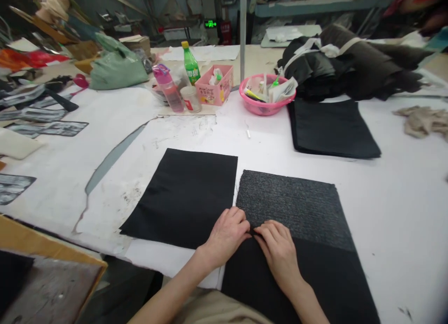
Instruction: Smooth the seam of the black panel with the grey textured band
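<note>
My left hand (227, 235) and my right hand (278, 251) meet at the near left edge of a dark grey ribbed fabric panel (294, 207). Both pinch at a black fabric piece (315, 282) that covers the panel's near half and hangs over the table edge. The fingers of each hand are curled and pressed on the cloth edge. A separate black fabric rectangle (185, 196) lies flat just left of my left hand.
A stack of black fabric pieces (332, 128) lies at the back right, beneath a heap of dark cloth (353, 63). A pink bowl (268, 107), pink box (215, 86), green bottle (191, 65) and pink bottle (168, 88) stand behind. A wooden board (52, 277) is at near left.
</note>
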`<state>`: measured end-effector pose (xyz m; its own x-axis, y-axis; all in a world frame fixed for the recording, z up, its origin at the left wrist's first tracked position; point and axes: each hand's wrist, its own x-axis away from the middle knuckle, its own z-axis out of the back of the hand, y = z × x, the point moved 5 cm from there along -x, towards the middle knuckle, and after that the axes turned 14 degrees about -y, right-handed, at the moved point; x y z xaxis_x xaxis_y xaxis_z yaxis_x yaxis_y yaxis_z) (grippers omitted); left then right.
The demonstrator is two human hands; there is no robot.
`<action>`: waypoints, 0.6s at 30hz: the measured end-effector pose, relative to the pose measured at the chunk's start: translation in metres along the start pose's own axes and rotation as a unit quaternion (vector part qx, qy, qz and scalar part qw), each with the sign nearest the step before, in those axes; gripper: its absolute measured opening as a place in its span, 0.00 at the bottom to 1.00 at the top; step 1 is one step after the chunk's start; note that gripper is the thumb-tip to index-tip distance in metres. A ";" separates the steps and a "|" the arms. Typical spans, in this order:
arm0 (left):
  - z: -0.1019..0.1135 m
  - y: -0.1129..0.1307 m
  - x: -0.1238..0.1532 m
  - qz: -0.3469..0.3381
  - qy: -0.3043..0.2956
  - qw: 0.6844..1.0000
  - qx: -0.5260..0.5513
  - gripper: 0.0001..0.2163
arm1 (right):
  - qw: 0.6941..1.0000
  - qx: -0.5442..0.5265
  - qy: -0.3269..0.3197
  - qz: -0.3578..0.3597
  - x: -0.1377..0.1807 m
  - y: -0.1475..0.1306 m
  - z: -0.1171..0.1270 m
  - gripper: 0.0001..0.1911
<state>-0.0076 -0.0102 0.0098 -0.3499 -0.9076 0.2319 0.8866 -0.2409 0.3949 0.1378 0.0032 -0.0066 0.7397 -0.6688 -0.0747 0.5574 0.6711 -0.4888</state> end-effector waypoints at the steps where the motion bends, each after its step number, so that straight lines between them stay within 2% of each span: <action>1: -0.001 -0.001 0.000 -0.001 0.001 1.000 0.009 0.07 | 1.000 0.005 0.000 -0.008 0.000 0.001 0.001 0.10; 5: -0.003 -0.004 0.002 -0.010 -0.001 0.999 0.040 0.06 | 0.999 0.022 0.013 -0.035 0.007 0.013 0.012 0.14; 9: -0.002 -0.004 0.002 -0.017 -0.005 0.998 0.057 0.05 | 0.996 0.059 0.032 -0.053 0.026 0.038 0.032 0.18; 14: -0.001 -0.005 0.000 -0.022 -0.017 0.998 0.055 0.06 | 0.986 0.123 0.070 -0.093 0.066 0.091 0.066 0.26; 18: 0.000 -0.006 0.000 -0.022 -0.019 0.998 0.052 0.07 | 0.972 0.187 0.091 -0.114 0.118 0.146 0.104 0.30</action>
<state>-0.0124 -0.0088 0.0071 -0.4007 -0.8830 0.2444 0.8344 -0.2415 0.4955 0.3450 0.0556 0.0037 0.5217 -0.8359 -0.1707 0.8217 0.5461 -0.1630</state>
